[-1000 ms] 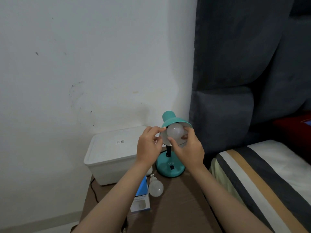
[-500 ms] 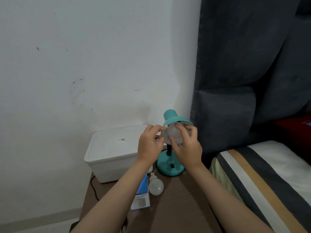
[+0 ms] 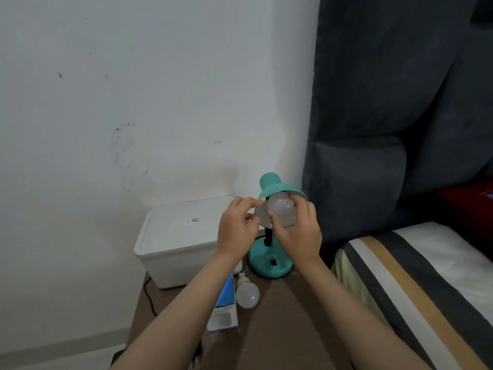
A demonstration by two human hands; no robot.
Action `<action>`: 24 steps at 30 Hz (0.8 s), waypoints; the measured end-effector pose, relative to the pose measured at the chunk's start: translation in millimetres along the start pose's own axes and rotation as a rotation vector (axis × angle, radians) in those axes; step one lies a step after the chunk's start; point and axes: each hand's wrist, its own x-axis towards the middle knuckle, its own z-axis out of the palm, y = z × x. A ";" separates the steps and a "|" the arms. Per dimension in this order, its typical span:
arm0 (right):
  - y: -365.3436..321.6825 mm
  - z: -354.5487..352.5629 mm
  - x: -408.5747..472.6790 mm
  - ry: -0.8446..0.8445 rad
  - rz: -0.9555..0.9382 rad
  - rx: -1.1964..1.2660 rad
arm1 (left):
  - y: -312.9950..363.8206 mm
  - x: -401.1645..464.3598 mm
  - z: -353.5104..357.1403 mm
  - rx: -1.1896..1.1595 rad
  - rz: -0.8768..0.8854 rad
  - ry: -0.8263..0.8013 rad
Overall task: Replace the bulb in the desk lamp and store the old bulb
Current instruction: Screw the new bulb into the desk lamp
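Beside the bed, on the desk (image 3: 280, 329), my right hand (image 3: 298, 233) is gripping the bulb (image 3: 281, 210) in the lamp (image 3: 269, 260); my left hand (image 3: 236, 231) is pinching its shade. Another bulb (image 3: 247, 296) is lying unstored just before the lamp.

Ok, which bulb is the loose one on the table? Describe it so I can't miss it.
Start at the teal lamp beside the white bin. Just in front of its base, a white bulb lies on the brown table, against the blue box. Unlike the bulb in the shade, no hand touches it.
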 end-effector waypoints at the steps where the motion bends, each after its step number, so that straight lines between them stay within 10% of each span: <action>1: -0.8 0.6 -0.7 -0.005 0.001 -0.014 | -0.4 -0.2 0.0 0.002 0.001 0.003; 24: 9.1 -1.0 -1.2 -0.070 -0.271 -0.110 | -0.3 0.4 0.6 0.000 -0.018 0.013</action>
